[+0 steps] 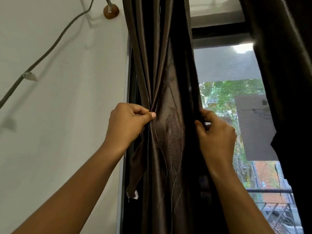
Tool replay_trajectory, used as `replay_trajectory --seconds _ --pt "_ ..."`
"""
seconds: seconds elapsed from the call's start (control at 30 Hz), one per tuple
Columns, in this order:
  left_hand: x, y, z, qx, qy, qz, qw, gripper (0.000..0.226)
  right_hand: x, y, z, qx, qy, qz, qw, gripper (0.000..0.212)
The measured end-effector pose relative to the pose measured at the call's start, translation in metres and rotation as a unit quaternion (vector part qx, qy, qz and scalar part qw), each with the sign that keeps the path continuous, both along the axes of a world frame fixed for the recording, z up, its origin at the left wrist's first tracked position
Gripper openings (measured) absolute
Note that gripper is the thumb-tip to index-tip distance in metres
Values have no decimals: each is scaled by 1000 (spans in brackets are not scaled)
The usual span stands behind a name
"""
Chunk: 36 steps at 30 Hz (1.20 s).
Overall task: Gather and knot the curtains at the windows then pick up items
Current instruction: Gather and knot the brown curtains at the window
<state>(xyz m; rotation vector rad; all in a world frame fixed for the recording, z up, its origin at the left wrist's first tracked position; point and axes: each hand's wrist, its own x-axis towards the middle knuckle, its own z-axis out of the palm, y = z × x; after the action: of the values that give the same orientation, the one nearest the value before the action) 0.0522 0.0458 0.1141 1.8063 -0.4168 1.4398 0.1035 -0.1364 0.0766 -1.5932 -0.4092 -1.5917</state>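
Both forearms come up from the bottom of the shot, and past them my left grip [128, 120] has a pinch of the brown curtain [168, 132] between thumb and curled fingers, right where the folds bunch near the wall [67, 124]. My right grip [217, 132] is curled round the curtain's other edge, the dark one next to the window [226, 65], with the thumb on the near side and the fingers tucked behind. So both are closed on fabric. The curtain hangs between wall and glass, narrowed to a column, with a frayed corner dangling low on the left. My take on doing this bit well: bring the right edge across to the left pinch so the whole width lands in one bundle. Keep both at the same height so the pleats stack instead of twisting. Get a proper handful before starting the knot too, since this satiny stuff looks slippery and would probably slide out of a light pinch. A second curtain [287, 73] hangs far right; can't tell if it's tied. Brands or labels: nothing readable, only a stitched leafy vine pattern on the cloth.
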Motion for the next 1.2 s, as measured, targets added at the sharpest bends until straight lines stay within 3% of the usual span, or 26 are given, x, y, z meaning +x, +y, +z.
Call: replay_trajectory --seconds 0.17,0.4,0.57,0.73,0.83,0.9,1.0,1.07,1.13,1.2 --pt "1 1 -2 -1 -1 5 1000 7 -13 23 -4 -50 -100 3 994 30" --pt "-2 4 -2 -16 14 -52 998 7 -19 67 -5 -92 -96 160 978 36" --pt "-10 6 -5 -71 72 -157 982 19 -16 72 -10 -85 -87 213 969 40" --pt "-7 6 1 -49 67 -106 991 20 -6 71 -21 -160 -65 188 967 45" --pt "-1 6 4 -38 57 -67 995 13 -2 55 -17 -216 -18 261 941 44" --pt "2 5 4 -32 36 -25 999 14 7 40 -8 -143 -6 313 939 36" --pt "3 2 4 -15 22 3 1000 13 32 19 14 33 93 264 959 43" --pt "1 1 5 -1 21 13 1000 13 41 9 25 60 226 315 920 51" --pt "-1 2 7 14 18 32 999 14 42 1 28 49 286 391 874 28" --pt "-2 3 7 23 18 43 999 14 37 -5 25 42 254 371 892 14"
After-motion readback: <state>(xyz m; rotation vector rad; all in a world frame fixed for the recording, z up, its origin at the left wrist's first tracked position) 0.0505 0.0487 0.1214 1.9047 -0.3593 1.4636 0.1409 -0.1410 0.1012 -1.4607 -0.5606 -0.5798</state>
